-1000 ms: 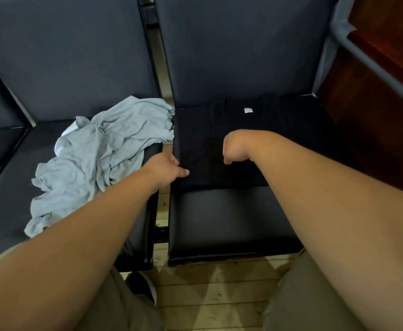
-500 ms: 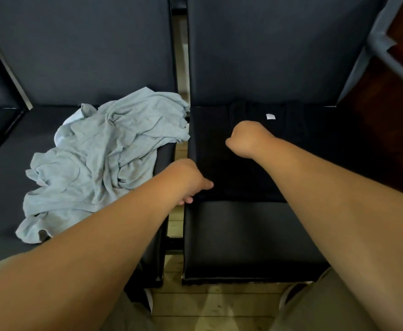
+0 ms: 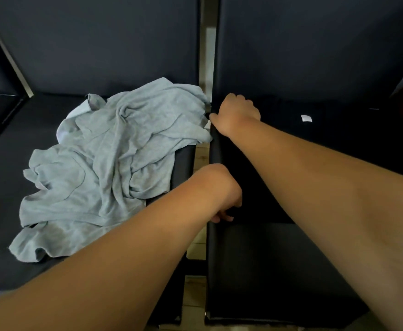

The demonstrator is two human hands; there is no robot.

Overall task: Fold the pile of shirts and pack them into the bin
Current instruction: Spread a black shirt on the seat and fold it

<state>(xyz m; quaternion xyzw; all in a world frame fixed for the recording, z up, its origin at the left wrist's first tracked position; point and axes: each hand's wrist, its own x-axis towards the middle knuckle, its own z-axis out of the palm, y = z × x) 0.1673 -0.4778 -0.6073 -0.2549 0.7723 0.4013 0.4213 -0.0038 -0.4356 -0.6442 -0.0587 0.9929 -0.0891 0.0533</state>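
Note:
A black shirt (image 3: 315,139) with a small white neck label lies spread flat on the right-hand dark seat. My right hand (image 3: 236,113) grips the shirt's far left edge, fingers curled down over it by the gap between the seats. My left hand (image 3: 224,197) pinches the shirt's near left corner, with the fingertips tucked under the cloth. A crumpled pale blue-grey shirt (image 3: 109,163) lies in a heap on the left seat (image 3: 2,187). No bin is in view.
Two dark padded chairs stand side by side with a narrow gap (image 3: 201,154) between them that shows the wooden floor. The right seat's bare front part (image 3: 267,271) lies below the black shirt. Both backrests rise behind.
My right hand moved from the middle of the black shirt out to its far left edge. My left hand stayed at the near left corner. The camera came closer and shifted left.

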